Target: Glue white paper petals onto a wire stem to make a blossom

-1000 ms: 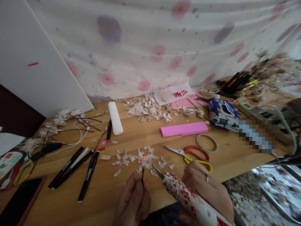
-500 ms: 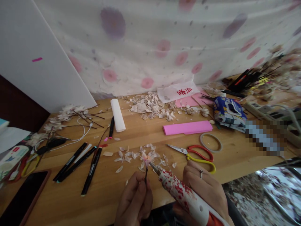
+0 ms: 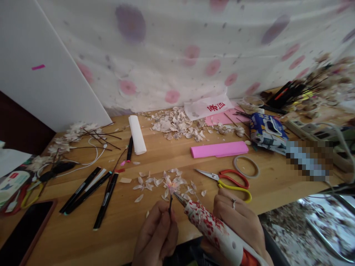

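My left hand pinches the dark stem of a small pink artificial flower, which stands upright above the fingertips. In my right hand is a hot glue gun with a white body patterned in red. Its metal nozzle points up and left, at the base of the flower; whether tip and flower touch I cannot tell. Loose pale petals lie on the table around and behind the flower. Scissors with one red and one yellow handle rest just beyond my right hand, blades slightly apart.
Behind lie a petal heap, a pink paper roll, a white paper roll and a tape ring. Black markers and a phone are on the left. A wipes pack and power strip stand right.
The whole view has shifted slightly, so everything sits a little further left. Both hands keep their hold, with the nozzle still at the flower's base.
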Available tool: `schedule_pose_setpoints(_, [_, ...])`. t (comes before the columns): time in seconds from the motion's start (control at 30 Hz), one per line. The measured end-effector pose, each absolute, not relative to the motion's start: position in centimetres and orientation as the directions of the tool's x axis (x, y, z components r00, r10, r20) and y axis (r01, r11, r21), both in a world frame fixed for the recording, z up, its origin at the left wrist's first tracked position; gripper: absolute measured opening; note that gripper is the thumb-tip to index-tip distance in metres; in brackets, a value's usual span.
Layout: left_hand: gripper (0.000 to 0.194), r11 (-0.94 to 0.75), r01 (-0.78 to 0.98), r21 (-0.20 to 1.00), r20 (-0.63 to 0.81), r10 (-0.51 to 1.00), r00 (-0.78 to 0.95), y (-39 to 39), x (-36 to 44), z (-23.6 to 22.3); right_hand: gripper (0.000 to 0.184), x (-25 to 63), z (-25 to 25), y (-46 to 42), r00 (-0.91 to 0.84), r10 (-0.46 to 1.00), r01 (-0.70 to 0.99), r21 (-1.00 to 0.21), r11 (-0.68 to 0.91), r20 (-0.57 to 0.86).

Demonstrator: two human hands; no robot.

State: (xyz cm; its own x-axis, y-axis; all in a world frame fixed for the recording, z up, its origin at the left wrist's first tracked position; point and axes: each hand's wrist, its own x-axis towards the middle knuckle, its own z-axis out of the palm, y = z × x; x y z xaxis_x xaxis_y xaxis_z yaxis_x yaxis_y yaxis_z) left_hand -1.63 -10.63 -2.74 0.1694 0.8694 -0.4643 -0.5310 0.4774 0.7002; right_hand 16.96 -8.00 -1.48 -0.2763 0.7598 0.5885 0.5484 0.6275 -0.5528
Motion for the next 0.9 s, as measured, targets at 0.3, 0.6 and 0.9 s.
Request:
schedule_pose_setpoints(0.3, [0.046, 0.451, -0.538, 0.712, -0.448, 0.882, 0.146, -10.6, -1.8, -2.8, 0.044, 16.9, -1.4, -7.7, -0.328, 0.770, 0.521, -0.575, 0.630, 0.547])
schedule_pose_setpoints(0.6, [0.041, 0.460, -0.562, 0.687, -0.407, 0.885, 0.227, -10.2, -2.3, -4.1, 0.053, 17.4, -2.0, -7.4, -0.308, 0.797, 0.446, -0.661, 0.603, 0.519])
schedule_pose_setpoints(0.9, [0.028, 0.504, -0.665, 0.552, -0.395, 0.860, 0.324, -10.2, -4.2, -3.8, 0.045, 19.8, -3.1, -7.1, -0.200, 0.903, 0.594, -0.686, 0.420, 0.380])
